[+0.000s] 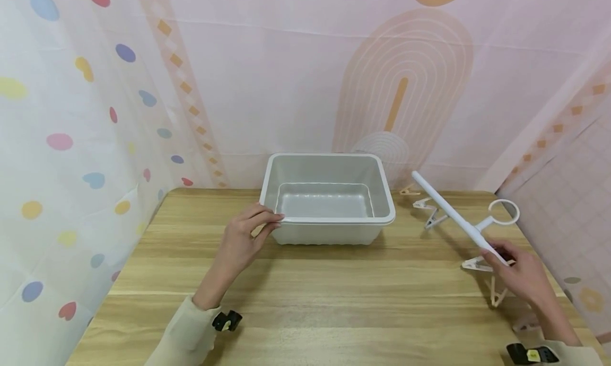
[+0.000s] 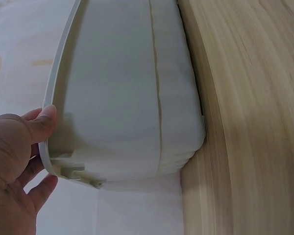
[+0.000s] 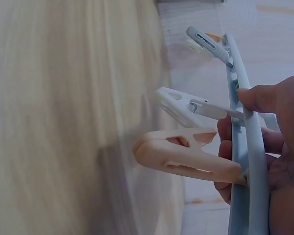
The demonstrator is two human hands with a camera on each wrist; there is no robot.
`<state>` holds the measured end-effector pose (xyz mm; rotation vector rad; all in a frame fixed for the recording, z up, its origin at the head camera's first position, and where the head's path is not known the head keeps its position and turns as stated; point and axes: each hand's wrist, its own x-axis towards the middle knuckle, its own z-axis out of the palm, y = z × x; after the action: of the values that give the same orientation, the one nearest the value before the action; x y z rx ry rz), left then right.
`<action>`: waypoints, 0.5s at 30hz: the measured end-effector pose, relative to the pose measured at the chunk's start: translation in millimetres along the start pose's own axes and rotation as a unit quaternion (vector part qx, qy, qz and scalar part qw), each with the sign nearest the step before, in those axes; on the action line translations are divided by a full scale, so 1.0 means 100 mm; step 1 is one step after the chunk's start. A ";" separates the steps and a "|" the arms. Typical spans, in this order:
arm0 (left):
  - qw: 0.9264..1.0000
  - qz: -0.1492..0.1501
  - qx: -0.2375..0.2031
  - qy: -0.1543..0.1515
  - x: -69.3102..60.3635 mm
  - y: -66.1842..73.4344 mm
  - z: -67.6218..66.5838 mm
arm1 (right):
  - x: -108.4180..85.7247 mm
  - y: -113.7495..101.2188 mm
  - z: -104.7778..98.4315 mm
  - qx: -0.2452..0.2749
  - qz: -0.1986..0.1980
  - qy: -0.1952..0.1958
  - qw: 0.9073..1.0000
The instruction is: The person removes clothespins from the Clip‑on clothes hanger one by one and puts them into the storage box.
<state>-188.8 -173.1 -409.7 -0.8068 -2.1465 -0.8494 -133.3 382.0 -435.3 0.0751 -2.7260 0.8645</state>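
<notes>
Two sound holds, likely stiff, light: left hand (image 1: 241,241) pinches basin rim (image 1: 329,220); right hand (image 1: 520,273), four o'clock, grips hanger bar (image 1: 453,212).

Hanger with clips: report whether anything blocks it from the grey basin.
No separate object is visible between the hanger and the basin; only the hanger's own clips and the basin's right rim lie between.
</notes>
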 end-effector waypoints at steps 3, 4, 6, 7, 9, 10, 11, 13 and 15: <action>1.000 -0.001 -0.005 0.003 0.00 0.00 0.00 | 0.01 -0.05 -0.03 0.001 -0.002 -0.002 1.000; 1.000 0.000 -0.005 0.005 0.01 0.00 0.00 | 0.01 -0.06 -0.04 0.000 -0.002 -0.004 1.000; 1.000 0.003 -0.004 0.006 0.01 0.00 0.00 | 0.02 -0.08 -0.07 -0.003 -0.002 -0.007 1.000; 1.000 0.004 -0.004 0.006 0.01 0.00 0.00 | 0.02 -0.10 -0.08 -0.003 -0.002 -0.010 1.000; 1.000 0.005 -0.006 0.005 0.01 0.01 0.00 | 0.02 -0.11 -0.10 -0.003 -0.002 -0.016 1.000; 1.000 0.003 -0.009 0.005 0.01 0.01 0.00 | 0.01 -0.13 -0.12 -0.002 -0.001 -0.019 1.000; 1.000 0.002 -0.010 0.004 0.01 0.01 0.00 | 0.01 -0.14 -0.13 0.001 -0.001 -0.022 1.000; 1.000 0.001 -0.011 0.004 0.00 0.00 0.01 | 0.01 -0.17 -0.15 0.007 0.002 -0.030 1.000; 1.000 0.000 -0.010 0.004 0.00 0.00 0.01 | 0.01 -0.21 -0.17 0.009 0.004 -0.036 0.999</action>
<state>-188.7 -172.3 -410.4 -0.8136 -2.1340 -0.8738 -127.2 374.6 -409.6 0.1024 -2.7866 0.9065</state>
